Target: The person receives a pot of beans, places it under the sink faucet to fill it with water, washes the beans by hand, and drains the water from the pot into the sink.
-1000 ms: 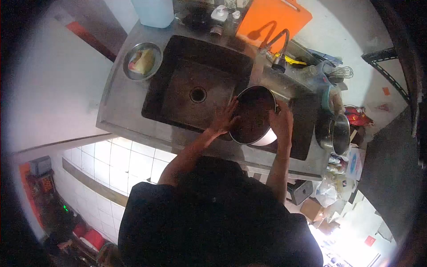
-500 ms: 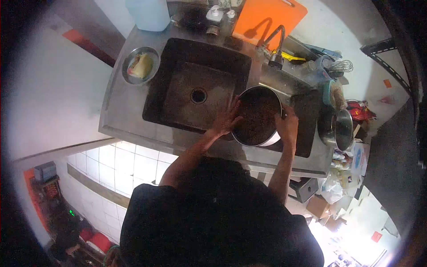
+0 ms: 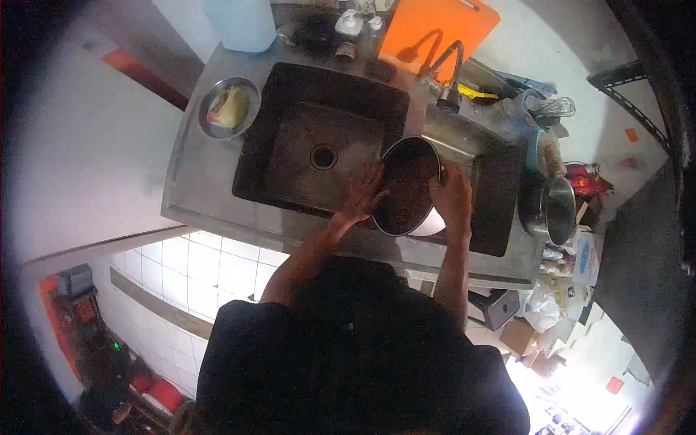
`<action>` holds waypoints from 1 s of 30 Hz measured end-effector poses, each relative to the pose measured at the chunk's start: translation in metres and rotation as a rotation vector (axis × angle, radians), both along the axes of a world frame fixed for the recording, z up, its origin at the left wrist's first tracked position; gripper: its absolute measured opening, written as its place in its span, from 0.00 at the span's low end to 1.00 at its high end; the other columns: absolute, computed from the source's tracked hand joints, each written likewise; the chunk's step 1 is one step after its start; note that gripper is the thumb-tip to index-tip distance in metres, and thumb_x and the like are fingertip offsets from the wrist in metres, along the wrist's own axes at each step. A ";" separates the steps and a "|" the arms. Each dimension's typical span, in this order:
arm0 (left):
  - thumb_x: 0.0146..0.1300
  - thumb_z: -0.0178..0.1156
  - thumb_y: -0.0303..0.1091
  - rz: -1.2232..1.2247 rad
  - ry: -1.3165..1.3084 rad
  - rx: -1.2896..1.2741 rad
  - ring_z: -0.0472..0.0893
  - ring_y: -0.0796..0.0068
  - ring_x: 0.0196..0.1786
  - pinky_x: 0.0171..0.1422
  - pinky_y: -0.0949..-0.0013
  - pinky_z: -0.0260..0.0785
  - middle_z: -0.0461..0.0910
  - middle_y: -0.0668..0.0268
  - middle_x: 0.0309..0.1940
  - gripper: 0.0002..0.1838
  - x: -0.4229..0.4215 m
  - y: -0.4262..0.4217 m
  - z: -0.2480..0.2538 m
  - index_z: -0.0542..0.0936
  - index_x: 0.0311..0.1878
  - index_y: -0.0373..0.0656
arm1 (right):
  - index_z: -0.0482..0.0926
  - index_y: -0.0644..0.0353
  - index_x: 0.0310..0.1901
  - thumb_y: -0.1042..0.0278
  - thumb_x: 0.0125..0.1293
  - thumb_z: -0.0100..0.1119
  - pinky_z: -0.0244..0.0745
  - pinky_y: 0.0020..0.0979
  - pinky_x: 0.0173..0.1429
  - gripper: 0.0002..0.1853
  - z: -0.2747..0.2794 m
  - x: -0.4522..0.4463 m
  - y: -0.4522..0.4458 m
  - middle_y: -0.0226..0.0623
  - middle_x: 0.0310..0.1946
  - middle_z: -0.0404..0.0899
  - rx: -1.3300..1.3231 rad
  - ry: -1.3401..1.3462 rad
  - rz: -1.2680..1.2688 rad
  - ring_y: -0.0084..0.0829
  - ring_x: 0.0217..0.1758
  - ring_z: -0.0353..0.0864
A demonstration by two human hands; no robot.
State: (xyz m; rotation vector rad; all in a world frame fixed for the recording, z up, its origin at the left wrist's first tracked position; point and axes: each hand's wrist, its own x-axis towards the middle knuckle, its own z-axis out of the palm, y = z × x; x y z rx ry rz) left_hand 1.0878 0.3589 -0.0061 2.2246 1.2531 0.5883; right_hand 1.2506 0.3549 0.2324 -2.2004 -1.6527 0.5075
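Note:
A round pot (image 3: 410, 187) with a dark inside and a pale outer wall is tilted to the left over the divider between two dark sink basins. My right hand (image 3: 452, 197) grips its right side by the rim. At the pot's left rim, my left hand (image 3: 357, 194) has its fingers spread, the thumb against or just over the edge. The left basin (image 3: 324, 157) with its round drain lies beside that hand. Whatever the pot holds is too dark to make out.
Behind the sink rises a black faucet (image 3: 451, 94), with an orange cutting board (image 3: 440, 32) leaning behind it. A metal bowl (image 3: 230, 85) with food sits at the left. A steel pot (image 3: 560, 210) and a whisk (image 3: 554, 108) are at the right.
The pot has tipped further to the left, and its opening now looks narrower. My right hand has moved left with it, while my left hand stays by the left rim.

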 end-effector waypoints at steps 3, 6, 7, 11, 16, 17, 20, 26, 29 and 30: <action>0.72 0.36 0.58 0.002 -0.020 0.010 0.35 0.44 0.78 0.70 0.25 0.29 0.37 0.59 0.78 0.39 0.001 -0.001 -0.006 0.44 0.76 0.41 | 0.77 0.60 0.56 0.71 0.59 0.54 0.71 0.44 0.59 0.21 -0.005 0.001 0.000 0.51 0.50 0.78 0.033 -0.036 0.016 0.46 0.55 0.78; 0.72 0.35 0.58 -0.026 -0.185 -0.106 0.36 0.42 0.77 0.70 0.25 0.27 0.37 0.58 0.78 0.39 -0.002 0.000 0.001 0.44 0.76 0.41 | 0.77 0.59 0.56 0.70 0.59 0.55 0.72 0.43 0.58 0.21 -0.004 -0.002 0.002 0.50 0.49 0.78 0.023 -0.032 0.011 0.47 0.53 0.79; 0.72 0.35 0.59 -0.055 -0.299 -0.171 0.37 0.41 0.77 0.70 0.25 0.26 0.37 0.57 0.78 0.40 -0.003 0.001 0.000 0.44 0.76 0.41 | 0.77 0.59 0.56 0.70 0.59 0.55 0.72 0.43 0.58 0.21 -0.008 -0.001 0.003 0.50 0.49 0.78 0.019 -0.034 0.015 0.47 0.53 0.79; 0.71 0.36 0.60 0.019 -0.011 -0.008 0.38 0.41 0.77 0.70 0.25 0.26 0.37 0.58 0.78 0.40 0.001 0.000 -0.004 0.45 0.76 0.41 | 0.77 0.61 0.55 0.69 0.59 0.56 0.73 0.44 0.56 0.21 -0.014 -0.002 0.003 0.50 0.46 0.79 0.087 -0.068 0.059 0.48 0.49 0.80; 0.70 0.35 0.62 0.033 0.005 0.057 0.38 0.43 0.77 0.69 0.24 0.25 0.38 0.60 0.78 0.41 -0.004 -0.002 -0.003 0.47 0.76 0.41 | 0.77 0.61 0.55 0.70 0.59 0.55 0.73 0.44 0.53 0.21 -0.011 -0.006 0.006 0.50 0.44 0.79 0.100 -0.058 0.085 0.47 0.47 0.81; 0.70 0.35 0.62 0.033 0.005 0.057 0.38 0.43 0.77 0.69 0.24 0.25 0.38 0.60 0.78 0.41 -0.003 -0.002 -0.006 0.47 0.76 0.41 | 0.77 0.62 0.53 0.69 0.59 0.54 0.73 0.46 0.54 0.19 -0.011 -0.006 0.006 0.51 0.44 0.78 0.078 -0.049 0.086 0.50 0.48 0.79; 0.70 0.34 0.62 0.032 -0.029 -0.024 0.38 0.44 0.78 0.70 0.24 0.24 0.40 0.62 0.78 0.40 -0.002 -0.002 -0.004 0.48 0.76 0.43 | 0.76 0.64 0.51 0.69 0.59 0.52 0.73 0.48 0.55 0.18 -0.014 -0.007 0.007 0.52 0.44 0.77 0.072 -0.029 0.081 0.53 0.49 0.78; 0.71 0.34 0.62 0.003 0.199 0.119 0.39 0.44 0.77 0.71 0.26 0.24 0.42 0.64 0.78 0.40 0.001 0.003 -0.036 0.48 0.76 0.45 | 0.76 0.65 0.52 0.68 0.58 0.53 0.72 0.48 0.56 0.19 -0.020 -0.006 0.007 0.53 0.43 0.78 0.148 -0.046 0.118 0.53 0.50 0.78; 0.71 0.35 0.62 0.042 0.029 -0.007 0.40 0.43 0.77 0.71 0.27 0.25 0.42 0.64 0.78 0.40 0.000 0.000 -0.026 0.48 0.76 0.45 | 0.76 0.64 0.53 0.69 0.58 0.53 0.72 0.48 0.57 0.20 -0.017 -0.008 0.007 0.53 0.44 0.78 0.136 -0.055 0.117 0.53 0.51 0.77; 0.71 0.35 0.61 0.006 0.045 0.065 0.40 0.42 0.77 0.71 0.27 0.26 0.42 0.63 0.78 0.39 -0.003 -0.001 -0.027 0.47 0.76 0.45 | 0.76 0.64 0.53 0.69 0.58 0.53 0.72 0.48 0.57 0.20 -0.016 -0.009 0.007 0.53 0.44 0.78 0.097 -0.042 0.094 0.53 0.51 0.77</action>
